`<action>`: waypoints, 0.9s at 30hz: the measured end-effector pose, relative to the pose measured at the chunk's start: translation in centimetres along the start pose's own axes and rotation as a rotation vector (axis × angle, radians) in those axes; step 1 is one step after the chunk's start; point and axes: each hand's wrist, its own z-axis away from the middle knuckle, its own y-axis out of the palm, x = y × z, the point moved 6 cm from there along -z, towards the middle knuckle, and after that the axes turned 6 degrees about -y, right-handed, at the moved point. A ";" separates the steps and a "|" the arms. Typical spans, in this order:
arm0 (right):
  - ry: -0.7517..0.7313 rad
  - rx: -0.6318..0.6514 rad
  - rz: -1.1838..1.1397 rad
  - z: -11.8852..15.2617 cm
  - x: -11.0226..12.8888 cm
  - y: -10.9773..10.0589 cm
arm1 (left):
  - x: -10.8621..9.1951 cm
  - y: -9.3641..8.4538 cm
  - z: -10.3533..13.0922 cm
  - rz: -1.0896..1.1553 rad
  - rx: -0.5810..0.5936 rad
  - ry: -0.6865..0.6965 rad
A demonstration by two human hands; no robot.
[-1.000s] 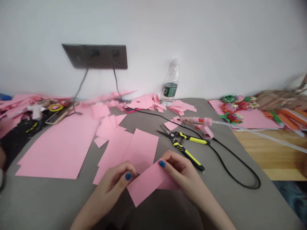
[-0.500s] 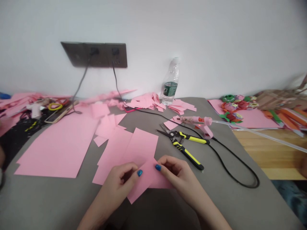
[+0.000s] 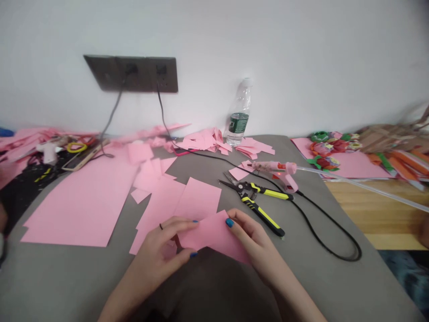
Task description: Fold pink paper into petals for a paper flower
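A folded piece of pink paper (image 3: 214, 232) is held between both hands near the front of the grey table. My left hand (image 3: 164, 248) has its fingers around the paper's left end, forefinger above and thumb below. My right hand (image 3: 250, 235) pinches the right end, its thumb on top. Rectangular pink sheets (image 3: 161, 203) lie just beyond my left hand. Pliers with yellow and black handles (image 3: 264, 217) rest to the right of the paper, beside a pink glue gun (image 3: 281, 172) with a clear glue stick in it.
Large pink sheets (image 3: 80, 205) and a phone (image 3: 83, 156) lie at the left. A water bottle (image 3: 237, 123) stands by the wall among pink scraps. A black cable (image 3: 321, 239) loops on the right. Paper flowers (image 3: 330, 150) sit farther right.
My left hand has opened its thumb away from its forefinger and shifted along the paper. The paper has turned, and its lower left corner no longer points down between the hands.
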 end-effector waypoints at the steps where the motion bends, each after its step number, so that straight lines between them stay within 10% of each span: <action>1: -0.019 0.024 -0.003 0.1 0.2 0.3 | 0.1 0.0 -0.1 0.032 -0.008 -0.008; 14: 0.088 0.182 -0.144 1.0 -1.1 1.8 | 0.8 1.0 -0.6 0.204 -0.017 -0.142; 22: 0.017 0.149 -0.077 0.4 0.0 1.6 | 1.6 1.6 0.4 0.337 -0.158 -0.269; 27: -0.001 0.043 -0.057 0.5 0.2 0.9 | 0.9 1.8 0.0 0.435 -0.029 -0.171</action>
